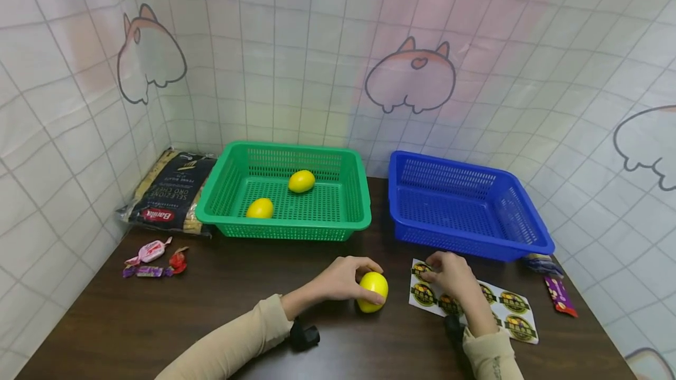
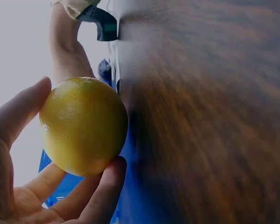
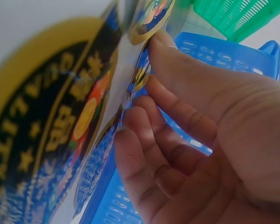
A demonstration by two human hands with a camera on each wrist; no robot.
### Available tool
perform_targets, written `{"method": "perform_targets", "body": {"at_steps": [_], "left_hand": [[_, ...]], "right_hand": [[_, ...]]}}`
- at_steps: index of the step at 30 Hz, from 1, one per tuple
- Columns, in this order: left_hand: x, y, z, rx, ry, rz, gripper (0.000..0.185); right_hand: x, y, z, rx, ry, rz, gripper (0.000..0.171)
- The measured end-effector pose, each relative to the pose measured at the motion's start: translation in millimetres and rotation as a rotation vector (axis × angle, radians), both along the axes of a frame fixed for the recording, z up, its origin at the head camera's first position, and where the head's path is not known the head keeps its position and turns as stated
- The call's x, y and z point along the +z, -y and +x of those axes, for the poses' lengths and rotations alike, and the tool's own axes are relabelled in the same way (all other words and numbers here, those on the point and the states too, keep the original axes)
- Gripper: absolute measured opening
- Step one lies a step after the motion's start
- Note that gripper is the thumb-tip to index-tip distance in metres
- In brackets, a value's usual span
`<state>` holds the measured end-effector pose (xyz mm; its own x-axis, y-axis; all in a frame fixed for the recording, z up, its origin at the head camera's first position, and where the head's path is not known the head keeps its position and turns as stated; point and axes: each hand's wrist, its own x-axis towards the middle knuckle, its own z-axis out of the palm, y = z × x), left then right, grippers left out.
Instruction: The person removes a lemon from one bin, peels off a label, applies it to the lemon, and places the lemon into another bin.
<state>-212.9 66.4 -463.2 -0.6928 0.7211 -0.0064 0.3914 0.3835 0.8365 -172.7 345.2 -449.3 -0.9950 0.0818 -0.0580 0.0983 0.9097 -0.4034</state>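
My left hand [image 1: 345,279] holds a yellow lemon [image 1: 372,293] just above the dark table, thumb on one side and fingertips on the other. In the left wrist view the lemon [image 2: 84,126] shows its smooth, shiny skin. My right hand [image 1: 451,274] is over the far left part of a white sheet of round black-and-gold stickers [image 1: 514,302]. There its thumb and index finger pinch at a sticker near the sheet's edge, the other fingers curled, as the right wrist view shows beside a large printed sticker [image 3: 51,116].
A green basket [image 1: 285,230] with two lemons [image 1: 301,181] stands behind my left hand. To its right is a blue basket [image 1: 470,245]. A pasta bag [image 1: 174,192] and wrapped candies [image 1: 150,251] lie left; a purple wrapped snack [image 1: 560,296] lies right.
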Motion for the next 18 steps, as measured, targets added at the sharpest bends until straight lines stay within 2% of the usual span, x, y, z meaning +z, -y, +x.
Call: {"method": "perform_targets", "body": {"at_steps": [10,18], "left_hand": [[1.6,-0.8,0.4,-0.003,0.001,-0.03,0.056],[2.7,0.4,2.4,-0.002,-0.019,-0.053,0.058]], "right_hand": [[5.7,3.7,2.6,-0.029,-0.007,0.019,0.027],[8.1,6.6,3.3,0.0,-0.097,0.076,0.012]]}}
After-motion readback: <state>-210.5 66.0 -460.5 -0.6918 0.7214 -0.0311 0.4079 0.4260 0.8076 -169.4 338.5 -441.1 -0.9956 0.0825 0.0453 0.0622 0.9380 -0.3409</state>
